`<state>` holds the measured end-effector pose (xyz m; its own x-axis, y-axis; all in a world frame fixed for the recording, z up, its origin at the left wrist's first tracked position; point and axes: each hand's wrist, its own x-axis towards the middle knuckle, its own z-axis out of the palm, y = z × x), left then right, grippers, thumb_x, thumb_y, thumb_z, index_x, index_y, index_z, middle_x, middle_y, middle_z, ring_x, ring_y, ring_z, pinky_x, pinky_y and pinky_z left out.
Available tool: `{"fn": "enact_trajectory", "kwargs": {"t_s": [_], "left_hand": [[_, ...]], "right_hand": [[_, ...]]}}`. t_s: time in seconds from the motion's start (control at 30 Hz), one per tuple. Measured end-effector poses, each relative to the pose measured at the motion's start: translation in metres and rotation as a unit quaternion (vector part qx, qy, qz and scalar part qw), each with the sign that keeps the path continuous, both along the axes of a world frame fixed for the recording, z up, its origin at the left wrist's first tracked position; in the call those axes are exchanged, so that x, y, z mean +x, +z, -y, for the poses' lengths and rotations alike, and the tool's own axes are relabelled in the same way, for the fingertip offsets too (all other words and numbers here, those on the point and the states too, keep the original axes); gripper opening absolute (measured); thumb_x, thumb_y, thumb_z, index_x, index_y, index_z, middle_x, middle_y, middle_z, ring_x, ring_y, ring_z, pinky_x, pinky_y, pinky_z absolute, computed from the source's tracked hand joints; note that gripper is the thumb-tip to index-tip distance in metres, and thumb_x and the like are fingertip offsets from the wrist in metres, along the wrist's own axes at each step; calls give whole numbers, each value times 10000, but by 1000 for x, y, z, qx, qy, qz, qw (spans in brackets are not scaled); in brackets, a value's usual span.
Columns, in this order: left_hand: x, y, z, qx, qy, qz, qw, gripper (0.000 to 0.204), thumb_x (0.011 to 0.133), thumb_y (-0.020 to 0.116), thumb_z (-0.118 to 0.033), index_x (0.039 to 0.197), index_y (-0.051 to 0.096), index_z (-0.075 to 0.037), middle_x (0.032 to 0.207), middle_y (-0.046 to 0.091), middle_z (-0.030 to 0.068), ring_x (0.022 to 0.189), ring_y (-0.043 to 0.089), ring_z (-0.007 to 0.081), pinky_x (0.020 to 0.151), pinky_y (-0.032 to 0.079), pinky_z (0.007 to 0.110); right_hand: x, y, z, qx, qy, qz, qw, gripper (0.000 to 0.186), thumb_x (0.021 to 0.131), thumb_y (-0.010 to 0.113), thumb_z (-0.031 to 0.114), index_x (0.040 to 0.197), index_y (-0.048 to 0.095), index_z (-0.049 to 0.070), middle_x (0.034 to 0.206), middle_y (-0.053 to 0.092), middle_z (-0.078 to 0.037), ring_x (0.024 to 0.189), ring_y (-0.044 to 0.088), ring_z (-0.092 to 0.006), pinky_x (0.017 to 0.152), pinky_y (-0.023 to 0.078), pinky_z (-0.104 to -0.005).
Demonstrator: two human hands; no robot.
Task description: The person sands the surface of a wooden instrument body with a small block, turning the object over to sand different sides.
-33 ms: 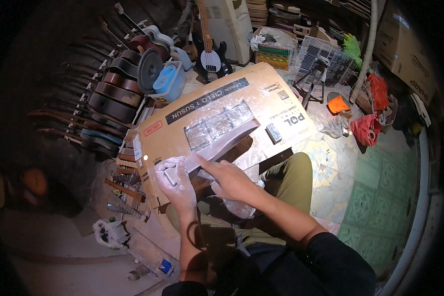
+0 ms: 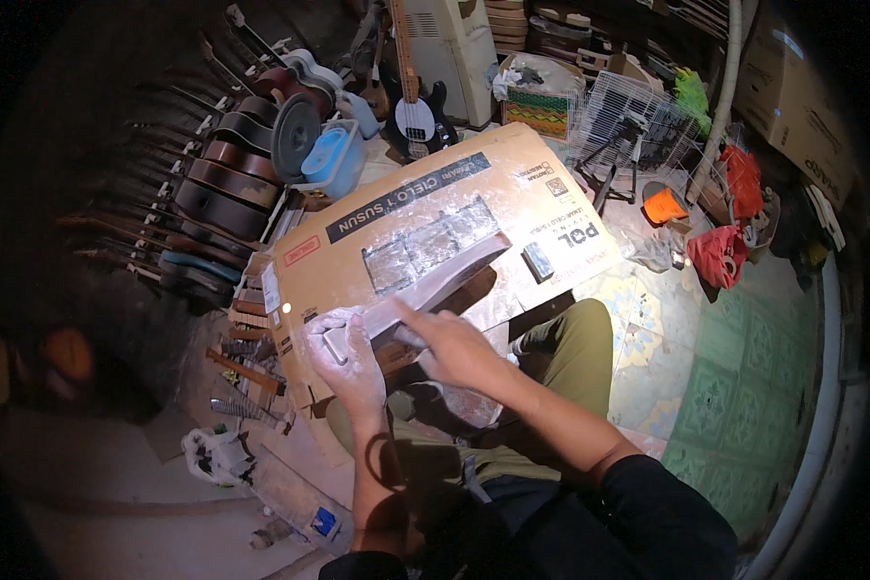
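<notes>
A long wooden piece shaped like a guitar neck (image 2: 435, 280), pale with dust, slants across a large cardboard sheet (image 2: 512, 174). My left hand (image 2: 343, 353), whitened by dust, is wrapped round its near end. My right hand (image 2: 449, 348) is closed at the piece's side, with the index finger stretched along it. Between that hand's thumb and fingers shows the end of a small grey piece (image 2: 409, 336); its kind is mostly hidden. To the right on the cardboard lies a dark, dusty block (image 2: 537, 261).
Guitars (image 2: 227, 188) stand in a row at the left. Wooden-handled tools (image 2: 246, 372) lie beside the cardboard's left edge. Beyond it are a blue tub (image 2: 329, 155) and a bass guitar (image 2: 416, 116). A small tripod (image 2: 619, 159), orange roll (image 2: 663, 205) and red bag (image 2: 715, 253) stand right.
My right hand has shifted slightly to the right along the wooden piece. My left hand keeps its hold in the same place.
</notes>
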<state>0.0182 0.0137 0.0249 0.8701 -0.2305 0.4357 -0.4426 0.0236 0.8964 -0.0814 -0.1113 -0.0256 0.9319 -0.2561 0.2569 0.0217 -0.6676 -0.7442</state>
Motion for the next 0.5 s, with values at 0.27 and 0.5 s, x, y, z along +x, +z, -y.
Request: {"fn": "enact_trajectory", "kwargs": {"t_s": [0.27, 0.5], "left_hand": [[11, -3, 3, -1, -1, 8, 1000, 144, 979, 639, -7, 1018, 503, -32, 1022, 616, 97, 972, 651, 185, 936, 507, 341], [38, -16, 28, -19, 125, 52, 991, 313, 895, 738, 11, 1122, 522, 8, 1054, 583, 79, 956, 617, 177, 885, 513, 320]], "right_hand": [[-23, -64, 110, 41, -247, -210, 945, 918, 781, 602, 59, 1613, 249, 218, 1158, 691, -276, 1021, 661, -469, 893, 543, -505], [-87, -203, 111, 205, -185, -168, 946, 374, 939, 697, 280, 1214, 680, 28, 1084, 739, -120, 976, 683, -207, 901, 524, -353]]}}
